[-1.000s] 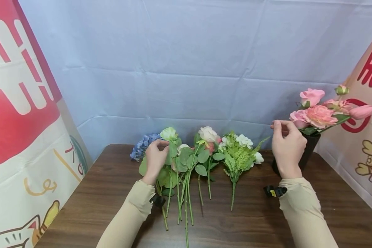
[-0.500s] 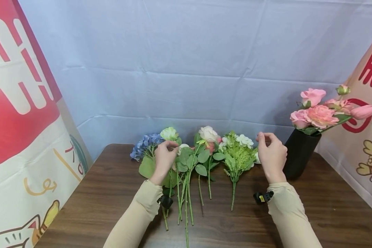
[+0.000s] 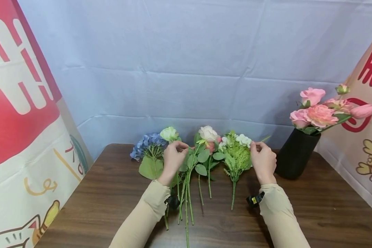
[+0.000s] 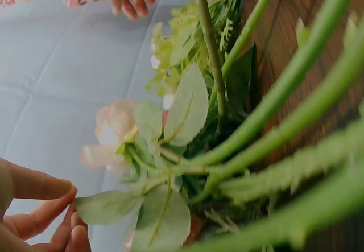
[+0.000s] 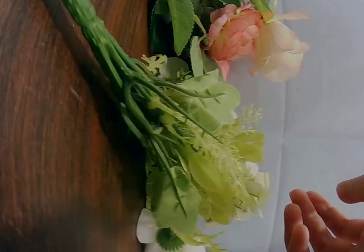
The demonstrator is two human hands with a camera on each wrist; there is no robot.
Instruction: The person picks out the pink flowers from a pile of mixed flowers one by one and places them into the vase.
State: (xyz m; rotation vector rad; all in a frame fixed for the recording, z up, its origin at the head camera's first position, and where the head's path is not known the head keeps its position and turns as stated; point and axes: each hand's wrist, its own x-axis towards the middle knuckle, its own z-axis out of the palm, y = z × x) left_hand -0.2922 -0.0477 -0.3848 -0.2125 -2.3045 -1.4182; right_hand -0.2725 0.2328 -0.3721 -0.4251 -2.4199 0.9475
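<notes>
Two bare hands reach over loose flower stems. At the left grip [image 3: 174,160], thumb and forefinger tips come together right at the tip of a green leaf [image 4: 108,207]; I cannot tell whether they pinch it. That leaf belongs to the long-stemmed cluster beneath and beside this grip, near a cream rose [image 3: 208,133] whose head lies on the far side of the leaves. The right grip [image 3: 263,163] has its thumb apart from its fingers, with nothing between them; it is just beside the green-and-white bunch [image 3: 238,156], whose bundled stem points toward the person.

Between the grips, a coral flower [image 5: 234,34] touches the cream rose. Left of the left grip are a pale green bloom [image 3: 168,134] and a blue hydrangea [image 3: 148,144] with a broad leaf.

All of these lie on a dark brown wood-grain worktop [image 3: 232,230]. Behind it hangs a creased blue-grey cloth [image 3: 179,62]; a red-and-white printed cloth [image 3: 28,148] hangs at the left, and a pale printed cloth [image 3: 370,151] with red marks at the right.

Beyond the right grip, a black vase [image 3: 298,155] stands near the worktop's far right corner. It holds pink flowers [image 3: 321,116], some green leaves and a small greenish bud [image 3: 342,89], the blooms leaning out mostly to the right.
</notes>
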